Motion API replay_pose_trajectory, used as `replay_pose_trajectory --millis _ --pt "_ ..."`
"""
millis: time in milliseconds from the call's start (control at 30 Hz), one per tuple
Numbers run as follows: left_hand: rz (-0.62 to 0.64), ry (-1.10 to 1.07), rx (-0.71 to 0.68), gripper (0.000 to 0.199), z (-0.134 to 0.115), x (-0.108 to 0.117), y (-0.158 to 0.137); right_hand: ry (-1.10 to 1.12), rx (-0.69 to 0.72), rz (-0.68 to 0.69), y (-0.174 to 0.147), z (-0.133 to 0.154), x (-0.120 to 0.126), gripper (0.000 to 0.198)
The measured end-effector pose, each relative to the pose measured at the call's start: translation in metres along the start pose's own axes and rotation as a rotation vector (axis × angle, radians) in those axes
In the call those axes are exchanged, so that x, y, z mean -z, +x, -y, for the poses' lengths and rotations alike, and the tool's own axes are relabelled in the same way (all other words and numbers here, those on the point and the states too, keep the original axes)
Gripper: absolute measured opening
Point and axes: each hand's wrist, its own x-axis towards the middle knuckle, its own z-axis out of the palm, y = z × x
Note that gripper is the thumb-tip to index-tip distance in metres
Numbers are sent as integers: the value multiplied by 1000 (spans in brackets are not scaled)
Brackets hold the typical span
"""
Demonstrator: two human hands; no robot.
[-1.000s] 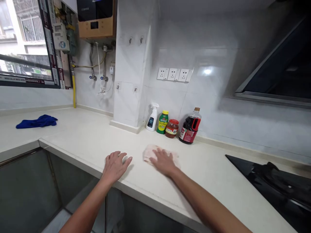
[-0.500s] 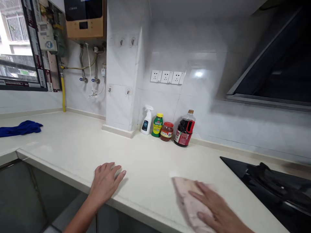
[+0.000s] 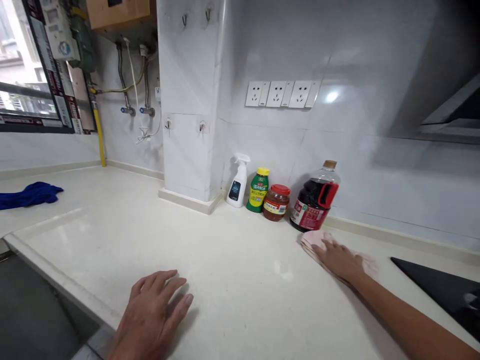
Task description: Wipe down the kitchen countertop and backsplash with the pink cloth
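My right hand [image 3: 339, 260] reaches far across the counter, pressing down on a folded pale pink cleaning cloth [image 3: 311, 239] and holding it under the palm and fingers. The cloth's left end lies close in front of a large dark sauce bottle [image 3: 312, 200] with a red handle. Nearer to me, my left hand [image 3: 152, 315] rests at the counter's front part, fingers spread, with nothing in it. The pale countertop [image 3: 240, 300] under both hands shows a few small specks and shiny marks.
Along the wall stand a white spray bottle [image 3: 237, 185], a green bottle [image 3: 258, 192] with a yellow cap and a red-lidded jar [image 3: 276, 204]. A blue cloth [image 3: 32, 195] lies far left. The black stove's [image 3: 442, 290] edge is at right. A wall column [image 3: 187, 160] juts out.
My right hand has pushed the cloth away from me, from near the front edge towards the wall and the sauce bottle. The view has moved closer; my left hand stays open.
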Motion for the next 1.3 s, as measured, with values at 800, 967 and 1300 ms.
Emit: replay_pose_trajectory --millis 800,967,1300 --pt "-166 -89 250 42 -5 6 -11 279 894 341 -171 356 80 63" --pt "-101 -184 330 42 0 11 -13 376 1091 368 -250 281 104 65" --pt "-3 -139 252 37 -12 15 -9 84 464 213 -140 126 45 64"
